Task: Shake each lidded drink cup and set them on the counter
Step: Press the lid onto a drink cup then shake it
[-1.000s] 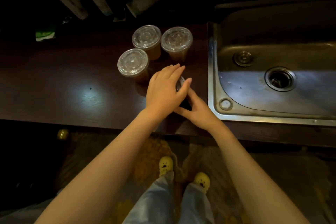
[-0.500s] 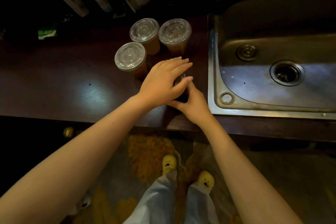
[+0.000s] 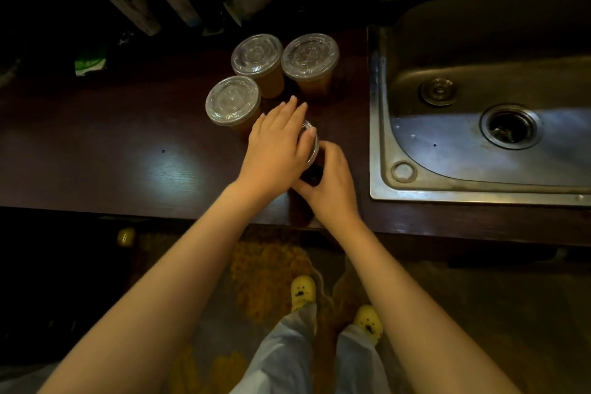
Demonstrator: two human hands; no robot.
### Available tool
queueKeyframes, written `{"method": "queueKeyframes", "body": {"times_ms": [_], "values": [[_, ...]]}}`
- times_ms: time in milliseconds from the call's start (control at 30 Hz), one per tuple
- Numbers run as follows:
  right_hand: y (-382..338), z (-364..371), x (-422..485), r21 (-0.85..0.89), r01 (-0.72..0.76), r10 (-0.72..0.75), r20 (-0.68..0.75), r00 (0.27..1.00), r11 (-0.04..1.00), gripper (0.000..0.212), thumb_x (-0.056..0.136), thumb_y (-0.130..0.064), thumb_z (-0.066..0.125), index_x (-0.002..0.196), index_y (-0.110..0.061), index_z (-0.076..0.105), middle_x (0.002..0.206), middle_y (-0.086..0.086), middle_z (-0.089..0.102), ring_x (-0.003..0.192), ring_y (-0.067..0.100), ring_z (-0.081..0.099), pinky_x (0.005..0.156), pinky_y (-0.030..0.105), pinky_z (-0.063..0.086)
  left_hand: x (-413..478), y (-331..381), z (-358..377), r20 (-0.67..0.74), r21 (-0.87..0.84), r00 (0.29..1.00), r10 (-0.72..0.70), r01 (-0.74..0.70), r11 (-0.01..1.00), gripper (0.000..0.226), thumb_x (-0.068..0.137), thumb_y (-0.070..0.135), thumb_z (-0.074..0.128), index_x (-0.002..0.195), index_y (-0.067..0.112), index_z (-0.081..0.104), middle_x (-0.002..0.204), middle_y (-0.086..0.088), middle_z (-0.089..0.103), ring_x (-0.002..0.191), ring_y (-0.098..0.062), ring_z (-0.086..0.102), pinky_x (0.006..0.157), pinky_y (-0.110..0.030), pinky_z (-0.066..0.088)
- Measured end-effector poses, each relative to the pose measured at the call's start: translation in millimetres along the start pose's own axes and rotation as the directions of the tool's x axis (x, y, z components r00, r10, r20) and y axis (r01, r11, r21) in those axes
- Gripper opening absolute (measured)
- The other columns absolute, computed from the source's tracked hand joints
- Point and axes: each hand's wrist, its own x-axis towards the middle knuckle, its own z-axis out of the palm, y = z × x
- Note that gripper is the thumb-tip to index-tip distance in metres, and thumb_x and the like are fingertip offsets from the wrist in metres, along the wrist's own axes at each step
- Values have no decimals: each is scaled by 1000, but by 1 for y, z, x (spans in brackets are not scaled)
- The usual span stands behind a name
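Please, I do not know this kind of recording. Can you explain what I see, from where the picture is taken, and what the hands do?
There is no machine here. A person wears a camera on the head, so the picture looks forward and down, much as that person sees. The dark counter carries three lidded cups of brownish drink, close together. A steel sink lies to the right. The left hand lies flat on the lid of a fourth cup, and the right hand curls around its side.
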Motion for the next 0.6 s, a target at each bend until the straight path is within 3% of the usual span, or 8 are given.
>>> {"method": "queueKeyframes", "body": {"times_ms": [100,233,300,367,467,533,600], "values": [[1,-3,5,-3,5,-5,83,997,1000,66,72,-24,78,128,-14,43,126,4,46,121,17,42,99,31,41,-2,0,3,-58,-58,998,-18,14,998,54,95,41,33,141,14,41,151,-5,35,141,-19,29,116,-41,20],[2,-25,26,133,-51,-4,386,923,990,78,77,-19,75,141,-19,31,140,-1,38,129,9,37,105,22,35,4,-13,-6,-40,-153,981,189,-193,969,51,90,42,38,130,16,56,141,-2,50,133,-17,43,110,-42,32],[1,-26,34,142,-62,-10,458,889,988,76,77,-16,75,140,-20,33,136,-7,44,126,7,41,96,11,38,8,-18,-10,-17,-196,967,256,-254,947,45,91,37,43,128,15,58,138,-2,53,133,-14,42,111,-38,33],[0,-22,36,166,-71,-5,419,908,984,74,74,-16,78,135,-21,37,131,-5,50,122,9,47,89,9,40,12,-19,-11,-11,-226,969,247,-243,943,44,92,35,44,131,15,54,140,-3,51,136,-13,38,113,-35,31],[0,-3,27,107,9,-28,171,985,994,77,67,-20,83,130,-12,40,126,4,49,119,16,45,94,22,40,15,-9,-8,-59,-223,997,58,-70,972,48,94,34,44,137,13,47,142,-7,48,137,-17,37,113,-36,29],[2,11,20,13,75,-75,3,997,997,78,65,-23,82,129,-5,40,123,9,47,117,18,42,94,18,32,16,-1,-5,-75,-156,996,-44,32,987,50,94,37,43,137,12,46,142,-8,48,135,-20,39,113,-36,29],[5,15,17,-44,112,-113,-29,993,993,79,68,-24,80,132,-4,39,125,10,44,118,18,39,97,15,27,16,2,1,-101,-85,992,-71,62,994,55,91,42,38,135,11,49,142,-9,48,134,-21,40,112,-40,29]]}}
